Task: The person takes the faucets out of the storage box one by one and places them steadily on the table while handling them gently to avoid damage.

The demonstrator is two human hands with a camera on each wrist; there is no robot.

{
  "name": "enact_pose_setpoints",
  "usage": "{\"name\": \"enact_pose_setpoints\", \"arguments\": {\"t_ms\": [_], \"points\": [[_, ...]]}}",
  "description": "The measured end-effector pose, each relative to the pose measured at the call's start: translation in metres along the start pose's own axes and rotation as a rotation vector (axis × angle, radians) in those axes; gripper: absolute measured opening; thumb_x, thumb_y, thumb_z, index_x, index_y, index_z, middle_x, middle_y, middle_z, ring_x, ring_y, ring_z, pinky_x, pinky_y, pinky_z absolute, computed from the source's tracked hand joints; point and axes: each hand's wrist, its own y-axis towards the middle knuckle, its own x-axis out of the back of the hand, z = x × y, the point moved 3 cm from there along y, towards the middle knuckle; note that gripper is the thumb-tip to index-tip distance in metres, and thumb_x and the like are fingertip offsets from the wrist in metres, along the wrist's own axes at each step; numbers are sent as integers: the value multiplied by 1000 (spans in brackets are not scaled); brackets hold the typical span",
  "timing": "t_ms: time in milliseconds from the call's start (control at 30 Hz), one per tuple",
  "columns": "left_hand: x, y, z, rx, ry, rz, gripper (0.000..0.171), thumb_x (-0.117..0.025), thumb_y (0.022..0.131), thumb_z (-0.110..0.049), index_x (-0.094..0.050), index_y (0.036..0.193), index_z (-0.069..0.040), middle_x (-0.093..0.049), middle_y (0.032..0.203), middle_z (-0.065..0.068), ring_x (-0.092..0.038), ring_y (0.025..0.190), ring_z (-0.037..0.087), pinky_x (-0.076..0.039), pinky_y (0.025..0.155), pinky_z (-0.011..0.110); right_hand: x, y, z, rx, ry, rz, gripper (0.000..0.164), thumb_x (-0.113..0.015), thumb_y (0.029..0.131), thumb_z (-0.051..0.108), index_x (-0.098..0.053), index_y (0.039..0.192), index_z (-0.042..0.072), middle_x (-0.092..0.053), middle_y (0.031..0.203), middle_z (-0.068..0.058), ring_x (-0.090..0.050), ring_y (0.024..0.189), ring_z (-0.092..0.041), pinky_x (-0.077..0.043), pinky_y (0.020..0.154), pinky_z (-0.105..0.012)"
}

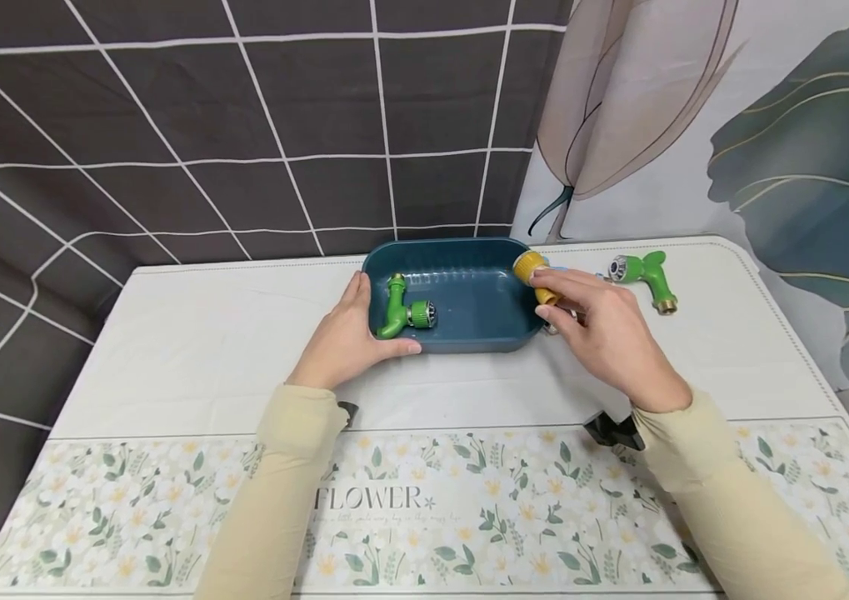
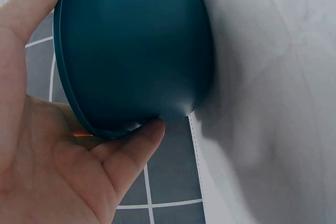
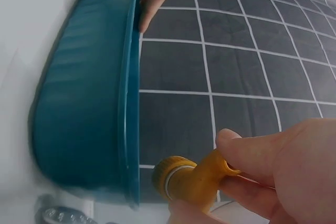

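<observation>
A dark teal plastic basin [image 1: 469, 321] stands near the table's back edge. My left hand [image 1: 342, 337] grips its left end, thumb along the front rim and fingers at the far left side; the left wrist view shows the basin [image 2: 136, 51] between thumb and fingers. Inside, at the left, lies a green tap [image 1: 397, 312] with a ridged knob. Over the basin's right rim, my right hand [image 1: 607, 329] pinches a yellow tap [image 3: 197, 182] between thumb and fingers, its round knob towards the basin.
Right of my right hand, another green tap [image 1: 649, 279] lies on the white table [image 1: 229, 342]. Blue and silvery parts of other things peek out around that hand, mostly hidden. A dark gridded cloth [image 1: 334, 117] hangs behind the table, with a leaf-patterned one at right.
</observation>
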Motion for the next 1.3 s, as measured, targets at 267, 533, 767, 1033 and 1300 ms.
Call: {"name": "enact_pose_setpoints", "arguments": {"t_ms": [267, 533, 767, 1033, 1300], "points": [[1, -1, 1, -3, -5, 2, 131, -79, 73, -67, -9, 159, 3, -5, 168, 17, -22, 150, 36, -30, 117, 51, 3, -8, -9, -51, -10, -5, 35, -74, 90, 2, -70, 125, 3, -67, 129, -14, -71, 99, -30, -58, 77, -31], [0, 0, 1, 3, -2, 6, 131, -78, 73, -68, -9, 159, 2, -5, 168, 16, -21, 150, 35, -29, 117, 52, 9, -15, -17, -49, -54, -44, 37, -75, 89, 2, -70, 125, 2, -68, 126, -14, -73, 95, -33, -51, 75, -16], [0, 0, 1, 4, -1, 7, 132, -78, 73, -68, -9, 159, 3, -5, 168, 17, -20, 151, 35, -29, 117, 52, 14, -18, -20, -54, -41, -63, 35, -75, 89, 0, -70, 123, 0, -68, 126, -16, -72, 97, -36, -54, 79, -45], [1, 0, 1, 9, -2, 10, 132, -79, 72, -69, -9, 159, 2, -5, 168, 16, -20, 151, 35, -29, 117, 51, 18, -21, -29, -85, -53, -66, 36, -75, 88, -2, -70, 123, -1, -67, 126, -19, -69, 104, -38, -54, 79, -44], [1, 0, 1, 8, -7, 9, 132, -79, 72, -68, -9, 159, 2, -5, 168, 17, -21, 151, 36, -29, 117, 52, 24, -21, -35, -127, -82, -48, 34, -72, 92, 4, -69, 126, 2, -66, 128, -21, -70, 96, -43, -55, 73, -52]]}}
